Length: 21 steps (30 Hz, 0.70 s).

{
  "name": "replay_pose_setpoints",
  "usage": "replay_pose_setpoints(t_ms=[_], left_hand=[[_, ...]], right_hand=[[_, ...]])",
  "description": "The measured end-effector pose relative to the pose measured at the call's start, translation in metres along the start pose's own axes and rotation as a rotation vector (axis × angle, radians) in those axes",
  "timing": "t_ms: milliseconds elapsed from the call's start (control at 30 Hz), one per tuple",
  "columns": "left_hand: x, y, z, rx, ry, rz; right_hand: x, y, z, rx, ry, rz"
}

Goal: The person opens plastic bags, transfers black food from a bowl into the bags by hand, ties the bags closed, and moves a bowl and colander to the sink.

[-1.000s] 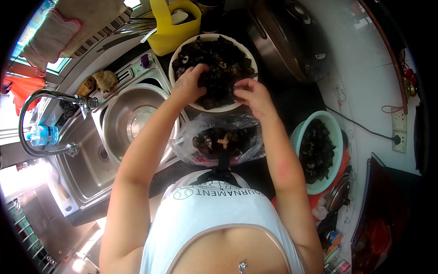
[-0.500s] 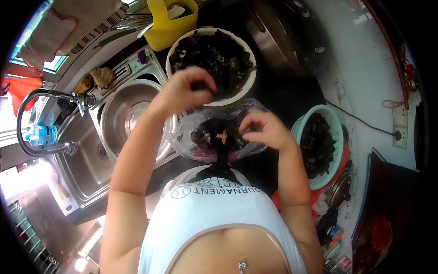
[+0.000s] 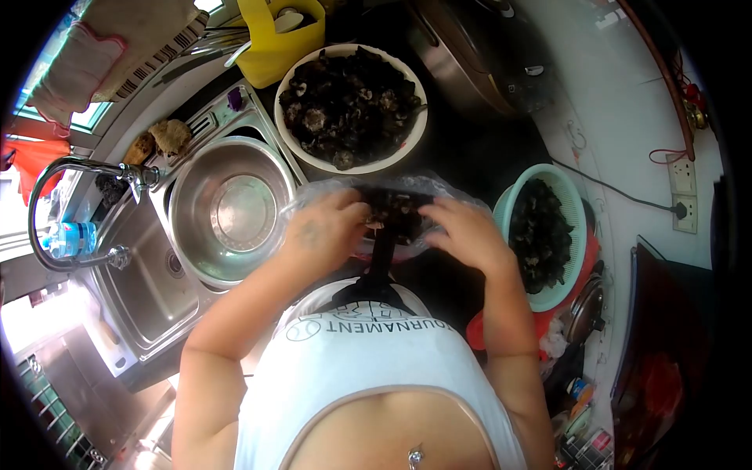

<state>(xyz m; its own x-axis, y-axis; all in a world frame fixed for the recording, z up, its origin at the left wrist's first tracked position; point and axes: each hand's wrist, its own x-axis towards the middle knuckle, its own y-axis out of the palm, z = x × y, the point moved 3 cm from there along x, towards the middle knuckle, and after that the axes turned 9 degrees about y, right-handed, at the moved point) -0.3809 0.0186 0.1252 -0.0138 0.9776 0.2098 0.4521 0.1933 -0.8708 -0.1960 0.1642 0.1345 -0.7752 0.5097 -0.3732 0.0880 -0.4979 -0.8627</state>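
Note:
Both hands are at a clear plastic bag [image 3: 448, 188] of dark, fungus-like pieces [image 3: 395, 210] close to my body. My left hand [image 3: 327, 227] is over the bag's left side, fingers curled at the dark pieces; what lies under its fingertips is hidden. On the bag's right side is my right hand [image 3: 468, 233], its fingers apart and touching the contents' edge. A white bowl [image 3: 283, 133] heaped with more dark pieces [image 3: 352, 106] stands just beyond the bag. To the right, a pale green basket [image 3: 576, 274] holds similar dark pieces [image 3: 540, 235].
At left is a steel sink [image 3: 149, 294] with a metal basin [image 3: 188, 235] and a curved faucet [image 3: 47, 184]. A yellow bag [image 3: 270, 55] stands behind the bowl, beside a large dark appliance [image 3: 470, 63]. A red container [image 3: 587, 270] shows under the basket.
Both hands have moved from the white bowl back to the plastic bag. The view has shifted slightly, and the bowl's contents are now uncovered.

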Motion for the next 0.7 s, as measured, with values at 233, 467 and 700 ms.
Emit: replay_pose_setpoints(t_ms=[233, 467, 700], left_hand=[[-0.038, -0.009, 0.053, -0.044, -0.404, 0.038], [-0.028, -0.063, 0.022, -0.213, -0.220, -0.364], [-0.022, -0.091, -0.003, -0.636, -0.294, -0.202]], right_hand=[[-0.042, -0.008, 0.006, -0.298, -0.043, -0.053], [-0.073, -0.075, 0.027, -0.251, -0.285, -0.554], [-0.103, -0.086, 0.042, -0.150, -0.347, -0.418]])
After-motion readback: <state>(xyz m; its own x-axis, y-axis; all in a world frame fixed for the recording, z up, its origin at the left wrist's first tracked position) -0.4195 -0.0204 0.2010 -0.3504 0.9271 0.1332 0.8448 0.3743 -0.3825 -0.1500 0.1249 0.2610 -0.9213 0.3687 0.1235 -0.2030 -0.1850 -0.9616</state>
